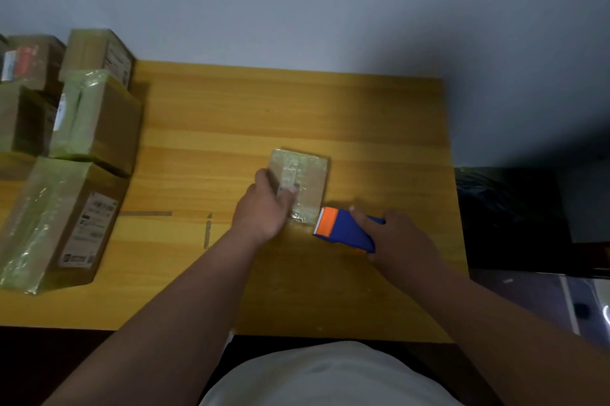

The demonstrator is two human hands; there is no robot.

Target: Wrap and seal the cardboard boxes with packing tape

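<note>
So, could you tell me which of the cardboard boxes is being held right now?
The small box alone at the table's middle: the left hand grips it; the others sit stacked at the left edge, untouched.

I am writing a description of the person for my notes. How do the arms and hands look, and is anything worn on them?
Both forearms are bare: no sleeves, gloves, watch or rings are visible on the left hand or the right hand. The fingernails look short. At the lower edge, the person wears a white garment on the torso.
</note>
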